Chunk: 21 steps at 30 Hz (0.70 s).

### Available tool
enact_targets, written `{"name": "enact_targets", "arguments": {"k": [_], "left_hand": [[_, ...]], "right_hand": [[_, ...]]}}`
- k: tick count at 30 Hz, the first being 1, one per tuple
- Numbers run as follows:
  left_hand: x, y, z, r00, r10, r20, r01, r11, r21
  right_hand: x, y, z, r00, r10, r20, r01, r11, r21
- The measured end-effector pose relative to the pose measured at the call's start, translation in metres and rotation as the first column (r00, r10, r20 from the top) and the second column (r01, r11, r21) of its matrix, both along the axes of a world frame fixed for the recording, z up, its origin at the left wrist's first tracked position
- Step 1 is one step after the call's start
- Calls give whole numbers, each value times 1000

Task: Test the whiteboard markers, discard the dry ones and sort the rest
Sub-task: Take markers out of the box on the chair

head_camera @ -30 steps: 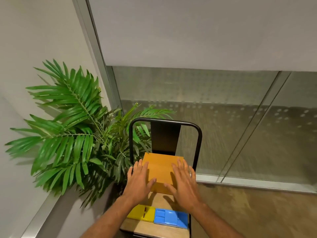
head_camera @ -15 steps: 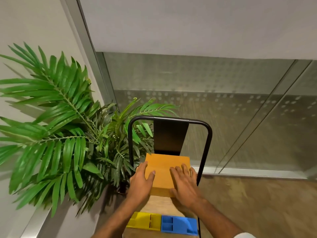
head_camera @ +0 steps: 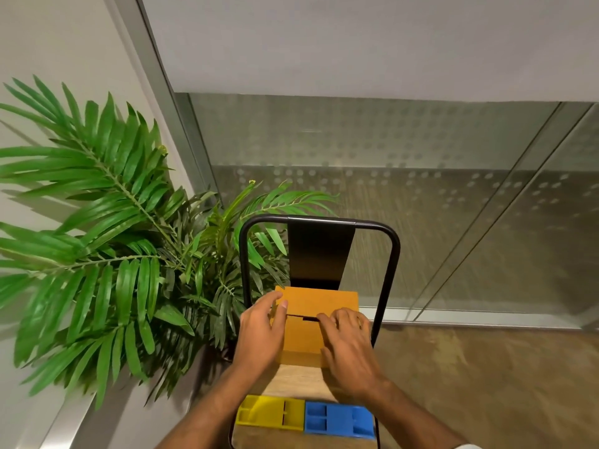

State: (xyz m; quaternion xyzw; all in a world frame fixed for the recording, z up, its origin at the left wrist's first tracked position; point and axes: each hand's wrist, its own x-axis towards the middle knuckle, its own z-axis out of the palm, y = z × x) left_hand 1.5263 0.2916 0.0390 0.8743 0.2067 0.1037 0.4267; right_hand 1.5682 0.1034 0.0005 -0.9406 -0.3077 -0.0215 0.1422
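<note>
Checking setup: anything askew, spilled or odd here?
Nothing spilled or damaged. The box on the chair seat shows a dark slit at its flap, with the left hand gripping its side and the right hand touching the slit. The yellow tray and blue tray sit straight.

Black-framed chair [head_camera: 319,254], wooden seat. Palm [head_camera: 129,196] left of chair. Dotted glass wall [head_camera: 421,205] behind chair. Brown floor [head_camera: 486,384] right.
</note>
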Motion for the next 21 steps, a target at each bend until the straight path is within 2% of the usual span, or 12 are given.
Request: {"name": "enact_targets", "arguments": {"k": [5, 9, 12, 18, 21], "left_hand": [[-4, -4, 5, 991, -68, -116, 67, 998, -7], [-4, -6, -1, 970, -137, -202, 147, 989, 32], [-3, -13, -9, 929, -199, -312, 239, 966, 98], [2, -22, -26, 879, -207, -430, 306, 936, 175], [2, -26, -41, 839, -177, -515, 323, 923, 210]], "right_hand": [[-17, -2, 0, 995, -22, 94, 12, 994, 112], [-26, -4, -2, 1000, 4, 6, -5, 984, 176], [-26, -3, 0, 996, -48, -69, 61, 978, 198], [-19, 3, 13, 938, -153, -313, 202, 970, 132], [-15, 5, 10, 919, -131, -371, 177, 980, 92]]}}
